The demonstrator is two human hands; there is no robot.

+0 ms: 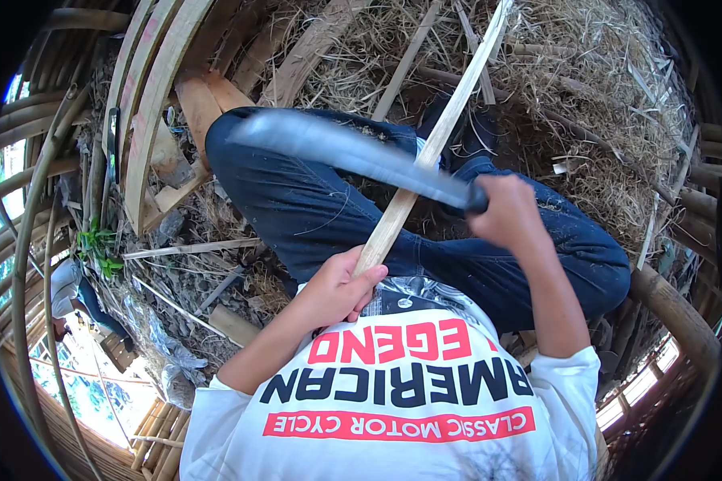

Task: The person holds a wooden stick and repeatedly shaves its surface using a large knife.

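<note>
My left hand (341,286) is closed round the near end of a long, pale bamboo strip (393,222), close to my belly. From there the strip slants away to the upper right, over my legs and toward the straw. In my right hand (507,210) is the dark handle of a machete (321,152), fingers wrapped round it. Its broad blade, smeared by motion, points left and crosses over the strip in this view. The tip end of the blade lies over my left knee.
Long sawn boards (148,120) lean at the upper left. Shavings and straw (610,152) cover the ground ahead. Bamboo poles (674,313) stand on both sides, with crumpled plastic (164,341) at the left. Another person (72,293) is farther off at the left edge.
</note>
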